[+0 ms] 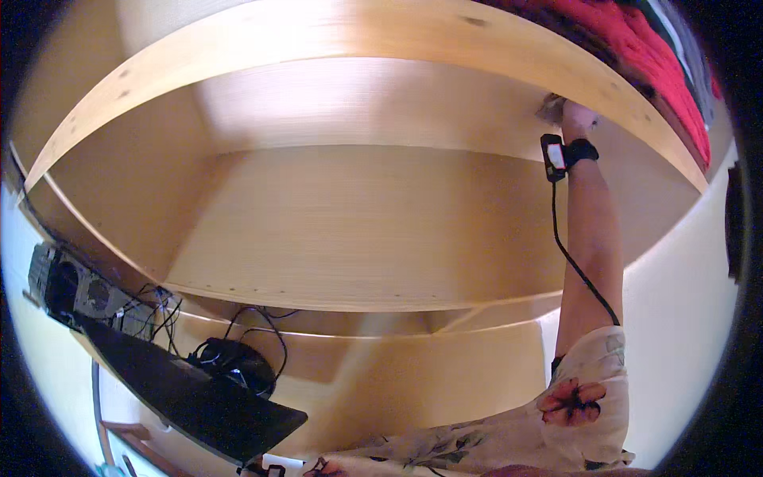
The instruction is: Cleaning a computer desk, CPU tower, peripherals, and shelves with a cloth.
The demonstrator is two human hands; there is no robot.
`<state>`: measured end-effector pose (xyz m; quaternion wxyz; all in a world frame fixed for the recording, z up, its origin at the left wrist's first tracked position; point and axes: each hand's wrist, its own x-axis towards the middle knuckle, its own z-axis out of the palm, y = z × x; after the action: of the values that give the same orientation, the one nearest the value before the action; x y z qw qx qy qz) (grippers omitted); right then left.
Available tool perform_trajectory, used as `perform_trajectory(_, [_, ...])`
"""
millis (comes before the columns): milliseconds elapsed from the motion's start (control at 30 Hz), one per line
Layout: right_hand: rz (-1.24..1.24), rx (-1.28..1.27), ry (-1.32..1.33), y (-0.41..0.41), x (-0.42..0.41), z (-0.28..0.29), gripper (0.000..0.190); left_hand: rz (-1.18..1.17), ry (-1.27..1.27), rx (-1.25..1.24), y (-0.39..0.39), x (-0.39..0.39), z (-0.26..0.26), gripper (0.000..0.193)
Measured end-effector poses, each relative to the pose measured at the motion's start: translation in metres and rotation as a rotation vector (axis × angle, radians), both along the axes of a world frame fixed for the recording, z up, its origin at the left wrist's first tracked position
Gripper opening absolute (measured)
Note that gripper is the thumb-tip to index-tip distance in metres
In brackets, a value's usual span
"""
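Observation:
My right arm reaches up into a pale wooden shelf compartment (357,220), near its right end. At the back, just under the upper shelf board, my right hand (577,117) is blurred and holds what looks like a crumpled greyish cloth (552,110). The board's front edge comes close to the hand, and its fingers are hard to make out. On that wrist sits a black strap with a small black device (554,157), from which a cable runs down the forearm. My left hand is out of view.
Red and grey fabric (661,77) lies on the upper shelf board (334,30) at the right. Below left are a black monitor (197,399), a computer case (89,289) and loose black cables (170,316). A round black object (238,364) stands behind the monitor.

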<state>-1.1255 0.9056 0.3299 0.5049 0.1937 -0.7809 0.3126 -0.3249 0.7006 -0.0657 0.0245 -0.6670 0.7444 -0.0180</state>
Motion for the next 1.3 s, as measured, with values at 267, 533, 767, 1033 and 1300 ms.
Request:
perform_trajectory(267, [-0.182, -0.062, 0.249, -0.217, 0.113, -0.011, 0.043, 0.070, 0.070, -0.022, 0.007, 0.024, -0.007, 0.058])
perform_trajectory(533, [0.430, 0.539, 0.355, -0.426, 0.304, -0.018, 0.044, -0.119, 0.563, 0.071, -0.007, 0.077, -0.122, 0.063])
perform_trajectory(767, [0.497, 1.103, 0.528, -0.394, 0.295, -0.027, 0.026, -0.099, 0.271, -0.016, -0.012, -0.015, 0.036, 0.058])
perform_trajectory(1033, [0.301, 1.077, 0.434, -0.194, 0.166, -0.067, 0.041, -0.082, 0.373, -0.064, -0.017, -0.013, 0.031, 0.056])
perform_trajectory(1300, [1.243, -0.284, -0.807, -0.148, 0.253, -0.053, 0.031, -0.107, 0.406, -0.022, -0.011, -0.002, 0.035, 0.057])
